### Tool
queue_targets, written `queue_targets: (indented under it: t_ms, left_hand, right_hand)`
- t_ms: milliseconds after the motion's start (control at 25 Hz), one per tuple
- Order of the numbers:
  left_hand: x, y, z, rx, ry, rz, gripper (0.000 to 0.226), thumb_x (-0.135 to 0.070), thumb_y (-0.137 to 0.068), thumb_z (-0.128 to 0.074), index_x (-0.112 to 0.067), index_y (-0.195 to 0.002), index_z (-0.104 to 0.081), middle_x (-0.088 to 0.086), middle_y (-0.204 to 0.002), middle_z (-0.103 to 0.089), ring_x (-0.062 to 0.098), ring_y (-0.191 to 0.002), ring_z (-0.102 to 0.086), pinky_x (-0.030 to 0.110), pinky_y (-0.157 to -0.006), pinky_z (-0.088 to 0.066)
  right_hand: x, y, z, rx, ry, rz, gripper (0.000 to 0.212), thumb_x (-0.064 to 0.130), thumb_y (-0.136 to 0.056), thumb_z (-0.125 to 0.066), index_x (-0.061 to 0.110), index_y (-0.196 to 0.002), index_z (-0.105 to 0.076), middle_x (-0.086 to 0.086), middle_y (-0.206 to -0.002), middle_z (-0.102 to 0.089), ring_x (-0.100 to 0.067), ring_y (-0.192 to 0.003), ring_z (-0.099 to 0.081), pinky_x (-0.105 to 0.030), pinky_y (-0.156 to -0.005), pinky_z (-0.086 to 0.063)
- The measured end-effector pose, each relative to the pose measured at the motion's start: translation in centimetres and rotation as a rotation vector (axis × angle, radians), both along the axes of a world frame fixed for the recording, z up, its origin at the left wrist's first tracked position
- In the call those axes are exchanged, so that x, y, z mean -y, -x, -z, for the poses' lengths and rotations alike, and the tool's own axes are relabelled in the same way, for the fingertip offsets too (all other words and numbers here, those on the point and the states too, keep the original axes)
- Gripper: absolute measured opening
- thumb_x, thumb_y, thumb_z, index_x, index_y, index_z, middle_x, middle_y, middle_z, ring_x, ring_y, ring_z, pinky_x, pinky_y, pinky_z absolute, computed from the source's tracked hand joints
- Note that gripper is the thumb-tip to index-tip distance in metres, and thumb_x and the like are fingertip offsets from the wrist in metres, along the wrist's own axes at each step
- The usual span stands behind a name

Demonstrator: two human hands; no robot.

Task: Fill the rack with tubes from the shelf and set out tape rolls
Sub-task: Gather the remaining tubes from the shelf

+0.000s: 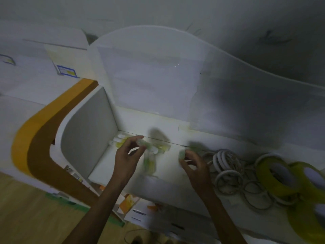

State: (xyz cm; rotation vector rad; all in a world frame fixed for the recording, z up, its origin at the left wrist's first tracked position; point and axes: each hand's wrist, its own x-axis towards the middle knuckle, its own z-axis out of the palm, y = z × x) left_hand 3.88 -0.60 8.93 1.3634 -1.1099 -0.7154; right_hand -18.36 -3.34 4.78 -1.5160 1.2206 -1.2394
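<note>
Both of my forearms are reaching up from the bottom edge toward the white shelf point(133, 166), which I am taking as the landmark. My left hand point(127, 155) is hovering over the shelf's left end, close to its upright side panel point(88, 131); its thumb and fingers are curling round a pale green tube point(143, 143), pinching it near the fingertips. My right hand point(193, 164) is hanging over the middle of the shelf, its fingers bending round a second small greenish tube point(182, 154) that is poking out at the thumb side. Everything here is blurring with motion, so I cannot tell how firmly either tube is sitting in the grip.

More tubes point(121, 140) with white caps and yellowish contents are lying on the shelf board, tucked into the back corner against the side panel, just behind my left hand. Another blurred greenish cluster point(149, 162) is showing on the board between my two hands; I cannot tell whether it is a rack or loose tubes.

Toward the shelf's right end, a heap of white rings point(226, 169) is lying just beside my right hand, and yellow tape rolls point(274, 175) are sitting beyond them at the far right. An orange band point(38, 138) is curving along the surface left of the side panel.
</note>
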Motion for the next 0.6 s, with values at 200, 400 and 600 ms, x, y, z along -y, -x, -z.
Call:
queue_targets:
  t_ms: [200, 400, 600]
  left_hand:
    - [-2.8, -2.7, -1.2, 0.290, 0.092, 0.026, 0.033, -0.018, -0.096, -0.057, -0.023, -0.128, -0.057, -0.005, -0.110, -0.055, 0.012, -0.094, -0.062, 0.013, -0.070, -0.051]
    - [-7.2, -7.9, -2.7, 0.395, 0.131, -0.102, 0.026, -0.029, -0.094, -0.055, -0.026, -0.119, -0.061, -0.008, -0.110, -0.058, 0.006, -0.088, -0.065, 0.029, -0.065, -0.057]
    - [-14.1, -14.9, -4.2, 0.505, 0.187, -0.220, 0.028, -0.034, -0.097, -0.051, -0.024, -0.122, -0.060, -0.010, -0.110, -0.060, -0.001, -0.089, -0.063, 0.020, -0.064, -0.053]
  right_hand:
    - [-0.6, -3.1, -2.4, 0.022, 0.058, -0.070, 0.014, 0.020, -0.091, -0.066, 0.033, -0.097, -0.066, 0.011, -0.093, -0.070, -0.013, -0.084, -0.066, -0.029, -0.072, -0.054]
    - [-2.8, -9.5, -5.1, 0.022, 0.074, -0.237, 0.035, 0.011, -0.088, -0.067, 0.035, -0.113, -0.062, 0.013, -0.096, -0.070, -0.010, -0.087, -0.067, -0.017, -0.074, -0.050]
    - [-7.3, -17.9, -7.7, 0.006, 0.120, -0.400, 0.038, 0.009, -0.089, -0.067, 0.029, -0.120, -0.059, 0.005, -0.103, -0.070, -0.008, -0.092, -0.067, -0.017, -0.076, -0.052]
